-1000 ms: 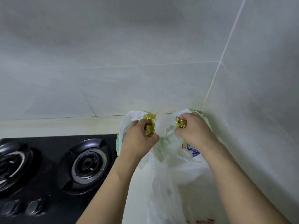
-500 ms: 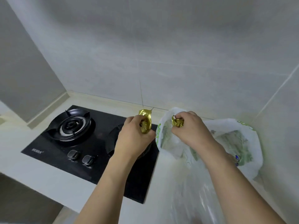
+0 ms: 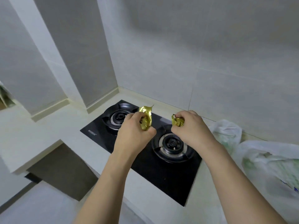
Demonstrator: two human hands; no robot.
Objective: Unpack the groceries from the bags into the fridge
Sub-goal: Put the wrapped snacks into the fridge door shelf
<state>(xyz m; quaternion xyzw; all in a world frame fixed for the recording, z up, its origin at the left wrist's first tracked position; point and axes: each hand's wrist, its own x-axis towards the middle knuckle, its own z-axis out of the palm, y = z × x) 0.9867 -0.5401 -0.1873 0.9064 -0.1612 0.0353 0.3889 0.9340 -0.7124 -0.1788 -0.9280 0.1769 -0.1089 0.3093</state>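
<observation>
Left hand [image 3: 134, 135] has fingers curled round a crumpled gold foil packet [image 3: 145, 119], packet sticking up out of the fist, top corner pointed, lower end tucked against the thumb base. Right hand [image 3: 191, 129] pinches a second gold foil packet [image 3: 177, 121], smaller and more scrunched, only its left part showing past the fingers. Contents of either packet: can't tell. Both hands held up in the air over the black two-burner gas hob [image 3: 169, 173], apart from each other, not touching the hob. Left hand sits in front of the far-left burner [image 3: 117, 118]; right hand is above and just behind the near-right burner [image 3: 173, 143]. Hob is set into a pale counter [image 3: 53, 126], brand lettering on its front-left corner, too small to read. On the counter to the right of the hob, two white plastic bags: a smaller one [image 3: 226, 133] against the back wall with green print, and a bigger one [image 3: 271, 165] nearer the camera, green print plus a bit of blue at the right edge, mouth slumped open. Neither hand touches a bag. Grey tiled walls [image 3: 194, 62] behind and to the left, with a boxed column at the left corner. Fridge not in view.
</observation>
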